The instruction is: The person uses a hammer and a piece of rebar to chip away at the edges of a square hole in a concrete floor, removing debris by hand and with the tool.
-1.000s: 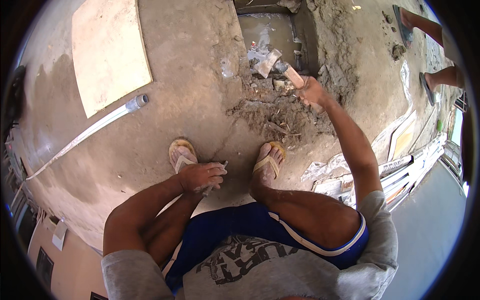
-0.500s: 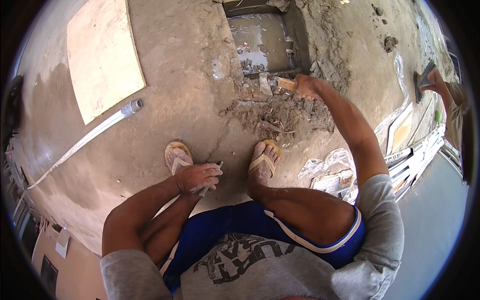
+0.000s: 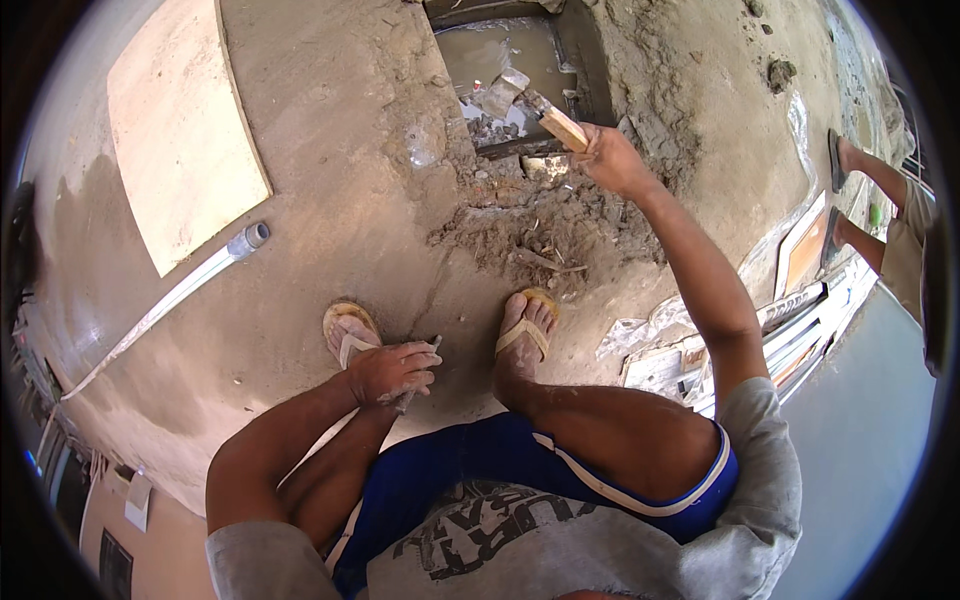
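My right hand [image 3: 612, 160] is closed around the handle of a wooden-handled tool [image 3: 562, 127]. Its grey, squarish head [image 3: 503, 92] looks caked with mortar; I cannot tell its exact kind. The head is over the near part of a rectangular pit [image 3: 590, 75] with murky water and small debris inside. Close to my left shin, my left hand [image 3: 392, 374], dusted grey, grips a thin grey rod [image 3: 405, 402] that sticks out on both sides of the fist. Broken mortar and rubble [image 3: 520, 235] lie along the pit's near edge.
A pale board [image 3: 180, 130] and a pipe with a grey end [image 3: 250, 238] lie to the left. On the right are plastic sheeting [image 3: 650, 325], stacked panels and strips [image 3: 800, 340], and another person's sandalled feet [image 3: 838, 160]. My sandalled feet [image 3: 525, 325] stand before the rubble.
My right hand has risen slightly, swinging the tool's head from the pit's near edge to over the pit. My left hand has barely moved. The other person's second foot has come into view.
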A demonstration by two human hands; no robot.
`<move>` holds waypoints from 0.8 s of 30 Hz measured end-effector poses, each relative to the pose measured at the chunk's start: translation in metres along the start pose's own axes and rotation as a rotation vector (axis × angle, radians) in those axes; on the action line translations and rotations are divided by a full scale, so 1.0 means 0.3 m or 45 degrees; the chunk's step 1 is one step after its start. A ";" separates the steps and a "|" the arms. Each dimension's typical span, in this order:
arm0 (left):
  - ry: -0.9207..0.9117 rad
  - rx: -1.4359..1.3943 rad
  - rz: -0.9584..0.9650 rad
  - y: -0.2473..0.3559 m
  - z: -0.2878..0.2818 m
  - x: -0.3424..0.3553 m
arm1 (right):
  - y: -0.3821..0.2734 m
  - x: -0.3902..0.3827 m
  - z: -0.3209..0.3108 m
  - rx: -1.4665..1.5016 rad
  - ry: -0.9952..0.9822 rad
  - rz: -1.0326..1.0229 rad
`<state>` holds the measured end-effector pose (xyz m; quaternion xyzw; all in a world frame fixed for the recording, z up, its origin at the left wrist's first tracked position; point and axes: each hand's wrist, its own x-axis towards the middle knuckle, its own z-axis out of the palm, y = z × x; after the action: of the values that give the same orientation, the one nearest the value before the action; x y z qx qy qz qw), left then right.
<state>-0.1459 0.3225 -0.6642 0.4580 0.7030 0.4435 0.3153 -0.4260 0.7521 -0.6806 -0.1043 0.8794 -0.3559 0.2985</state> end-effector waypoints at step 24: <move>-0.313 -0.078 0.078 -0.039 -0.049 0.016 | 0.169 0.166 0.074 -0.723 -0.339 0.486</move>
<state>-0.1646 0.3199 -0.6692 0.5202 0.6309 0.4147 0.3994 -0.4509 0.7567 -0.7506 -0.0624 0.9002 -0.0187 0.4306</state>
